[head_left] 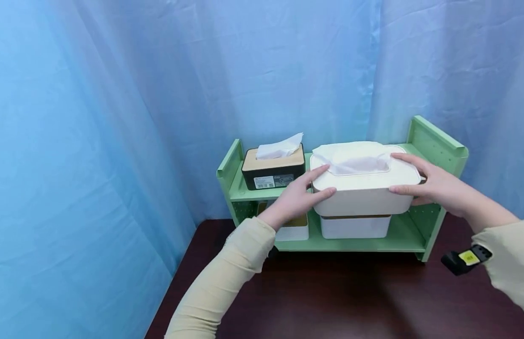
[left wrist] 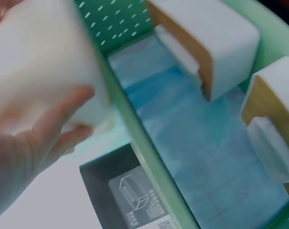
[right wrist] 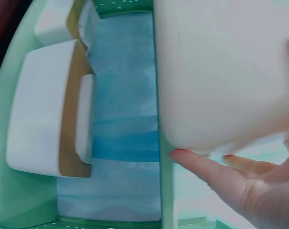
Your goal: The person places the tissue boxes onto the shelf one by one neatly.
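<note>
A large white tissue box [head_left: 368,200] with a tissue sticking out of its top is held between both hands at the front edge of a green shelf's upper board. My left hand [head_left: 297,197] grips its left end, thumb on the front and fingers along the top. At the right end my right hand [head_left: 442,188] holds it the same way, thumb in front. In the left wrist view the fingers [left wrist: 63,112] lie against the white side. The right wrist view has the thumb [right wrist: 201,169] at the box's lower corner.
On the upper board, left, stands a black tissue box [head_left: 272,172] with a wooden lid. Two white tissue boxes with wooden tops, one at the middle [head_left: 355,227] and one at the left [head_left: 293,230], sit on the lower board of the green shelf [head_left: 408,245]. A dark table [head_left: 321,292] bears it.
</note>
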`<state>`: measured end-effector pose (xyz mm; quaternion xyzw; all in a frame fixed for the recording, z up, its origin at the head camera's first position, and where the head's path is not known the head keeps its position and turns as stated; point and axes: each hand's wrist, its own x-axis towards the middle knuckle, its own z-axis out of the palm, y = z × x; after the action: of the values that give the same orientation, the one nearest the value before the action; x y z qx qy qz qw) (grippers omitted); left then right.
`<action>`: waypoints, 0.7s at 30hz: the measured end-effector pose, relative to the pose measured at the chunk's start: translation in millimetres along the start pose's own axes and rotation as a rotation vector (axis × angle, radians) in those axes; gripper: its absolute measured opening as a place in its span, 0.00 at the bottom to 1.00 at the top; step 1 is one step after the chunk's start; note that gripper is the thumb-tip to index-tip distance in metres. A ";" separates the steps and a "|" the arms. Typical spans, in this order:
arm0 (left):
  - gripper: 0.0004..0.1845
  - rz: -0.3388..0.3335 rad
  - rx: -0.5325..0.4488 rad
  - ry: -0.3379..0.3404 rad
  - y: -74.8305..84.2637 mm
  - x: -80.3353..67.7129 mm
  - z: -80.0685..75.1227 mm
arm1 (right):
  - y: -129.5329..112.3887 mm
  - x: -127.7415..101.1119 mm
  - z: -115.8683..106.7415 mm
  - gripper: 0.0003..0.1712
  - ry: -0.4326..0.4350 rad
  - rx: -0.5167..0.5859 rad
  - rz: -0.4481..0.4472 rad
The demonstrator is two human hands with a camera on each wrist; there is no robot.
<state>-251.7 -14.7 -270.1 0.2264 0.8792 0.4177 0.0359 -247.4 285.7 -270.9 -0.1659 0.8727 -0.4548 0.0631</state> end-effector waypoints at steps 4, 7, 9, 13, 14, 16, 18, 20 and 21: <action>0.32 -0.088 -0.101 -0.053 5.5 12.6 -12.3 | -8.5 14.1 -11.6 0.49 -0.099 0.064 0.047; 0.33 -0.113 -0.141 -0.091 6.4 21.2 -17.9 | -11.0 21.6 -18.1 0.49 -0.136 0.095 0.068; 0.33 -0.123 -0.165 -0.110 6.3 25.7 -20.5 | -11.0 25.5 -20.6 0.49 -0.152 0.104 0.075; 0.33 -0.137 -0.204 -0.133 5.7 32.2 -23.1 | -10.9 31.6 -22.4 0.49 -0.180 0.112 0.099; 0.33 -0.140 -0.217 -0.134 5.6 33.3 -23.1 | -11.3 33.2 -22.8 0.50 -0.186 0.114 0.107; 0.33 -0.140 -0.225 -0.132 5.5 35.3 -22.3 | -12.7 35.8 -24.0 0.51 -0.196 0.118 0.122; 0.33 -0.141 -0.230 -0.125 6.4 37.1 -21.0 | -14.6 38.1 -26.2 0.51 -0.204 0.121 0.132; 0.33 -0.141 -0.234 -0.119 7.5 39.2 -19.3 | -16.0 39.8 -28.7 0.52 -0.207 0.127 0.138; 0.33 -0.138 -0.233 -0.116 8.1 40.2 -18.7 | -16.4 40.4 -29.9 0.52 -0.209 0.127 0.137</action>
<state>-289.4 -6.4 -246.8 0.1834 0.8347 0.4996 0.1415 -289.2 286.0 -238.6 -0.1480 0.8402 -0.4840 0.1948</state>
